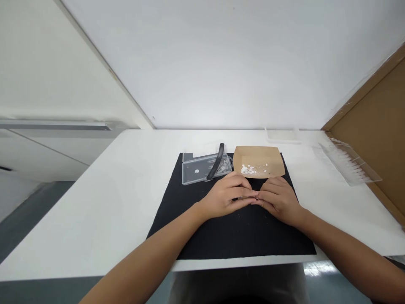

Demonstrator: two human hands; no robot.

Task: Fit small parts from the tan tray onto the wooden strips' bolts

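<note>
My left hand (229,194) and my right hand (278,198) meet fingertip to fingertip above a black mat (221,240). Both are closed in a pinch on something tiny, with a dark or shiny speck showing between the fingertips; its kind is hidden. Just beyond the hands stands a brown paper tray (274,157) with small white bits (247,169) in it. Behind my left hand lies a clear plastic box (190,175), holding a white round piece (196,171) and several small clear items. A black curved handle-like tool (216,162) rests across that box.
The mat lies on a white table (104,219) against a white wall. At the right is a clear plastic tray (348,164) with a row of pale pieces. A clear shallow container (282,136) sits at the back edge. A brown board (373,126) borders the right side.
</note>
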